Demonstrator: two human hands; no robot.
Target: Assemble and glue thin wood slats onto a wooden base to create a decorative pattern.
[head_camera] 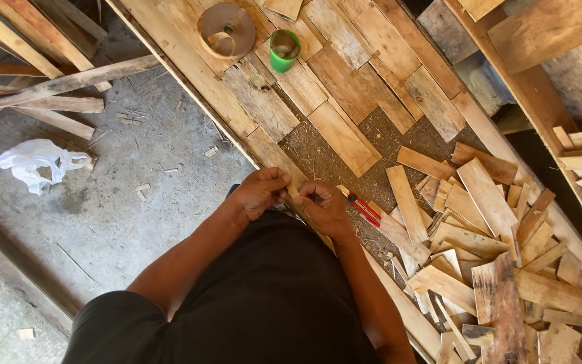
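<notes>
My left hand [261, 191] and my right hand [322, 205] are drawn together in front of my body, fingers curled, right at the near edge of a large board panel [345, 87] covered with glued wood slats. Both pinch something very small between the fingertips; what it is stays hidden. A red-handled cutter [364, 208] lies on the panel just right of my right hand. Bare chipboard [318, 158] shows beyond my knuckles, next to a light slat [343, 138].
A heap of loose wood offcuts [493, 243] lies to the right. A green cup [284, 50] and a tape roll [226, 29] stand at the far end. Planks [48, 87] and a white plastic bag [38, 162] lie on the concrete floor at left.
</notes>
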